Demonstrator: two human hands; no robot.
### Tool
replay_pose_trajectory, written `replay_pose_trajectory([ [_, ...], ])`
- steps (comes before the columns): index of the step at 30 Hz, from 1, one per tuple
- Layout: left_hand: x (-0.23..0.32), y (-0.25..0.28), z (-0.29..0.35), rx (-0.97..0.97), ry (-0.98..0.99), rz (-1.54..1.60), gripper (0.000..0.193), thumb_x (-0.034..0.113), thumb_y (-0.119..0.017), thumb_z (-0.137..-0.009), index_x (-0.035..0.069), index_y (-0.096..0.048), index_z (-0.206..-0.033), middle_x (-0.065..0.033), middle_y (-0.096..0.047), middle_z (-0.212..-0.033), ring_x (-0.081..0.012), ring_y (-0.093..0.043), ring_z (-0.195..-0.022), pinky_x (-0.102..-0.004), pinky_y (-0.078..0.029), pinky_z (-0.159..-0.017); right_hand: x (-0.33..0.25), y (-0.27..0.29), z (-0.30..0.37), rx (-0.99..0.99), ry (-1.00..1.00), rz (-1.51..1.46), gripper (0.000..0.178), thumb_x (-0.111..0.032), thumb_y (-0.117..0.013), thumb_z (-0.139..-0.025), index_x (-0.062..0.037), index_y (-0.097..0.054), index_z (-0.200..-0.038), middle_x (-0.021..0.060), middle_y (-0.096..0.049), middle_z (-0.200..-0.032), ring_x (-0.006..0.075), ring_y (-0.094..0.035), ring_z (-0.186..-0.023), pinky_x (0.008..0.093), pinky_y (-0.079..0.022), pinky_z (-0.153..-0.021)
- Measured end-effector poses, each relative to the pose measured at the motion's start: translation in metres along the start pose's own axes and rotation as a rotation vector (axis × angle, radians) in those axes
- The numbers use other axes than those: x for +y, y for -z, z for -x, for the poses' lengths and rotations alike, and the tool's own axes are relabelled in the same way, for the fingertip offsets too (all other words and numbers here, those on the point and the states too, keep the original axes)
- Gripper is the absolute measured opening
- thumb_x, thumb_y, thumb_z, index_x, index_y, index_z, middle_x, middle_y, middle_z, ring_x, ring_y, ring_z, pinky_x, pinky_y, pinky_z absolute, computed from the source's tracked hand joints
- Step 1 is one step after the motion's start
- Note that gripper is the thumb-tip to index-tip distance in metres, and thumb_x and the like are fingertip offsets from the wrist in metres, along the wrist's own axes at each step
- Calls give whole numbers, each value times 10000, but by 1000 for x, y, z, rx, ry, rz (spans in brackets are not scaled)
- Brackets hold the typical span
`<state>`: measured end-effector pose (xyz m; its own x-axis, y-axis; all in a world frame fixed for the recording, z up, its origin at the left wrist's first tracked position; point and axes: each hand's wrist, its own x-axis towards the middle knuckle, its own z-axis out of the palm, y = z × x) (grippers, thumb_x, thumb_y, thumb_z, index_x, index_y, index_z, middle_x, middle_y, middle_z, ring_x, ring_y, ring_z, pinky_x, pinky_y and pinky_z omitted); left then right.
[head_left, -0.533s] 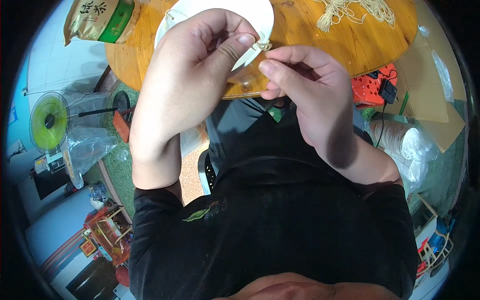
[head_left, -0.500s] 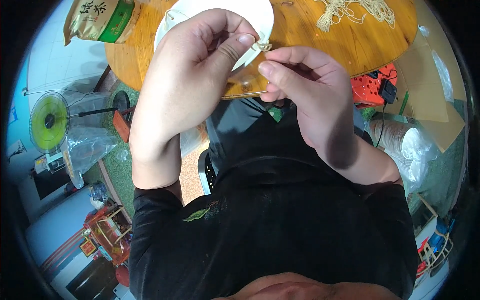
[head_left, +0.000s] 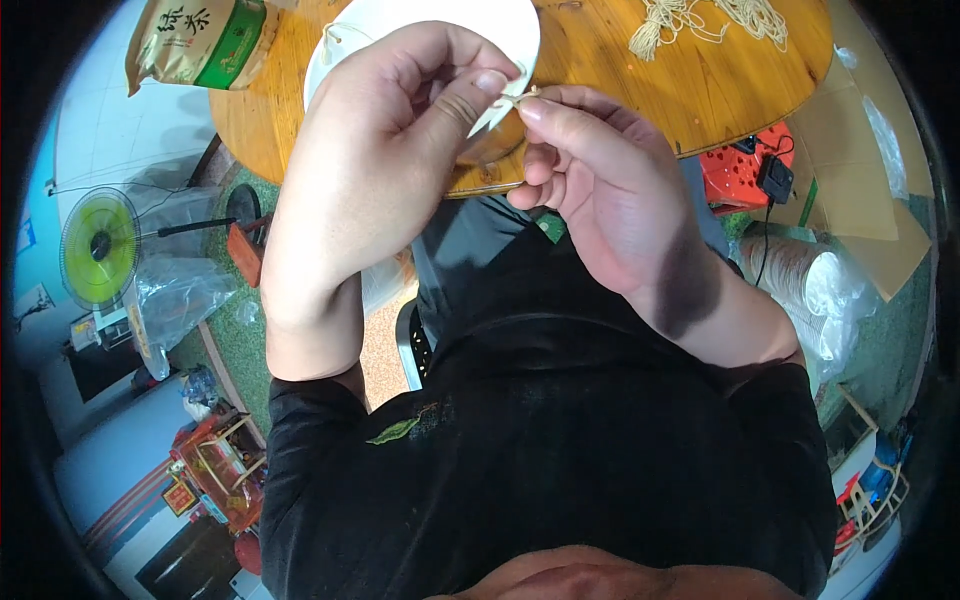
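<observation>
A white, round, plate-like piece (head_left: 410, 12) lies on the wooden table behind my left hand, with a thin pale cord (head_left: 345, 32) on its upper left rim. My left hand (head_left: 385, 150) is closed, thumb and forefinger pinching at the piece's right edge, where a pale cord (head_left: 515, 98) comes out. Pale pointed tips (head_left: 488, 122) stick out below that pinch. Close beside it, my right hand (head_left: 620, 170) nips the cord between thumb and forefinger, its other fingers curled loosely. The fingers partly hide the knotted spot.
Bundles of cream cord (head_left: 690, 22) rest at the back right of the round wooden table (head_left: 600, 75). A green and gold foil bag (head_left: 195, 45) stands at the far left. Beyond the table's right edge is a red perforated stool or crate (head_left: 735, 170) with a black adapter (head_left: 775, 178).
My right hand's fingertips have come in beside the left thumb and now pinch the cord. The cord loop seen there before is covered. The white piece has shifted slightly left.
</observation>
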<state>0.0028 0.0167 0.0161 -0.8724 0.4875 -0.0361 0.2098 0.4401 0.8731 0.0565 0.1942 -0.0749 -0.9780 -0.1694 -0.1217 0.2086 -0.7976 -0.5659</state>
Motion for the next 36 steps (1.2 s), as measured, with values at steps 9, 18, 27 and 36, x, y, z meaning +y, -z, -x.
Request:
replay_pose_trajectory([
  [9,-19,3,-5,190,-183,150,228,20,-623,-1129,-7,-673,-1350,18,-703,-1085,-28,-607,-954,-183,-462,-843,16,15,4,-26,260,113,149,-78,-635,-1111,2,-672,-1231,100,-735,-1083,135,-709,-837,321,-654,-751],
  [18,-21,-9,-4,222,-259,-112,250,-40,-654,-1098,-22,-588,-1338,-15,-655,-1082,-75,-608,-994,-209,-477,-880,8,20,-7,-399,862,672,143,-45,-592,-1138,41,-606,-1252,154,-762,-1239,50,-652,-779,210,-569,-735],
  [27,-17,0,-3,225,-483,-62,296,-88,-669,-1067,-32,-606,-1351,-60,-684,-1064,-119,-671,-934,-241,-553,-807,-44,-25,2,-35,310,799,148,-59,-648,-1116,64,-698,-1179,122,-792,-1053,103,-713,-824,257,-623,-784],
  [36,2,1,-16,307,-992,-610,363,-224,-785,-828,-28,-709,-1124,-145,-797,-1028,-277,-773,-927,-353,-612,-826,-84,-33,-14,-141,60,1033,154,-83,-674,-1086,44,-726,-1153,57,-764,-997,98,-724,-903,255,-606,-859],
])
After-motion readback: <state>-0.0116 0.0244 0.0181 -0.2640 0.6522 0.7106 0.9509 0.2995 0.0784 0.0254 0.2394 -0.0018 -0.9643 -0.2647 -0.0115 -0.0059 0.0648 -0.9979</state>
